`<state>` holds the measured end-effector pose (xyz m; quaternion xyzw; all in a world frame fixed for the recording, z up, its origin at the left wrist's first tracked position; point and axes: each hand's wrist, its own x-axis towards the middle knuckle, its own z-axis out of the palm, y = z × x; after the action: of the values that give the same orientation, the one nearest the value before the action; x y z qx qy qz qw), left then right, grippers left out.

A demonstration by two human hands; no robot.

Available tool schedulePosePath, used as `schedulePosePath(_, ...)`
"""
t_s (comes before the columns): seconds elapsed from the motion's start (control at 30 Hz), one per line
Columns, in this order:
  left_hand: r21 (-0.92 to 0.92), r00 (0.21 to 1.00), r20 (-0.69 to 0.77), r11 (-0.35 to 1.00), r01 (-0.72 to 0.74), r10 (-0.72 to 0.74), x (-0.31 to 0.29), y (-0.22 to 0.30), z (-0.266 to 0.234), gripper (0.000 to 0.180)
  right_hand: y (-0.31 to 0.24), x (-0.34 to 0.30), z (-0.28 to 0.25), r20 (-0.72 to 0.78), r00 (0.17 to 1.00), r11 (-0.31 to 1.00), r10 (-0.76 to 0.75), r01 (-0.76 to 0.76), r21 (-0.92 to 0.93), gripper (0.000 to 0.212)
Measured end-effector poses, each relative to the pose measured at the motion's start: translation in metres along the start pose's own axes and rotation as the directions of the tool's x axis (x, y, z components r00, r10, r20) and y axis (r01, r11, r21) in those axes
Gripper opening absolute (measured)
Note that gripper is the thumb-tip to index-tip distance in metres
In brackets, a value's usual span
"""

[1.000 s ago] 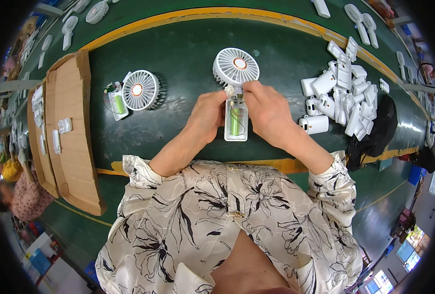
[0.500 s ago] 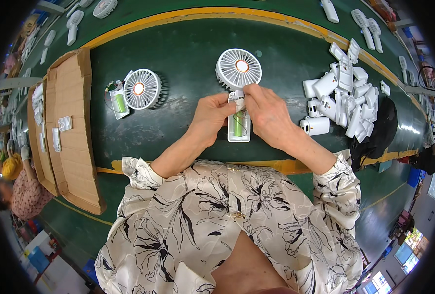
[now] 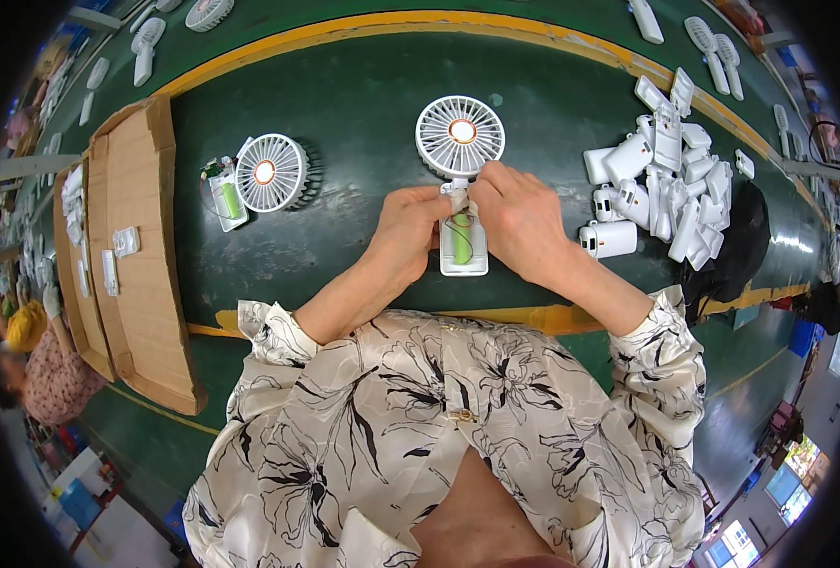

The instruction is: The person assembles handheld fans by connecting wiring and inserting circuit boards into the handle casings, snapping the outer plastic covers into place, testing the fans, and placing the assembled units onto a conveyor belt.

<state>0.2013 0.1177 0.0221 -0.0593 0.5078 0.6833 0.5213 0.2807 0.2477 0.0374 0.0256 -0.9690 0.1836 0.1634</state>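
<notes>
White handheld fan lies on green table, handle casing open, green battery exposed. Left hand and right hand pinch fan neck, fingertips closed on it. Advice: keep casing flat, steady; avoid straining wires. Second fan lies apart.

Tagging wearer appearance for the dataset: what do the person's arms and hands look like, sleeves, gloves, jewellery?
Both the left hand and the right hand are bare: no gloves, no visible rings or watch. Forearms uncovered. Loose cream blouse with black floral line print; its sleeves end in ruffled cuffs near the elbows.
</notes>
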Motion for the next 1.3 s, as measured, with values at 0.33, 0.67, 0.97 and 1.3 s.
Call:
schedulePosePath(0.33, -0.04, 0.99, 0.012, 0.989, 0.141, -0.141, 0.006, 0.007, 0.0, 0.022, 0.006, 0.001, -0.007, 0.056, 0.998, 0.998, 0.003, -0.006, 0.056, 0.011)
schedulePosePath(0.67, 0.105, 0.991, 0.124, 0.992, -0.066, 0.053, 0.012, 0.005, -0.005, 0.021, 0.006, -0.001, -0.008, 0.07, 0.981, 0.967, 0.183, -0.192, 0.167, 0.02)
schedulePosePath(0.97, -0.025, 0.94, 0.051, 0.941, -0.337, 0.338, 0.017, 0.005, -0.007, 0.021, -0.016, -0.004, 0.014, 0.112, 0.83, 0.702, 0.546, -0.526, 0.48, 0.068)
schedulePosePath(1.3, -0.038, 0.944, 0.038, 0.945, -0.325, 0.327, 0.01, 0.009, -0.005, 0.019, -0.01, -0.005, 0.024, -0.309, 0.855, 0.82, 0.416, -0.206, 0.533, 0.057)
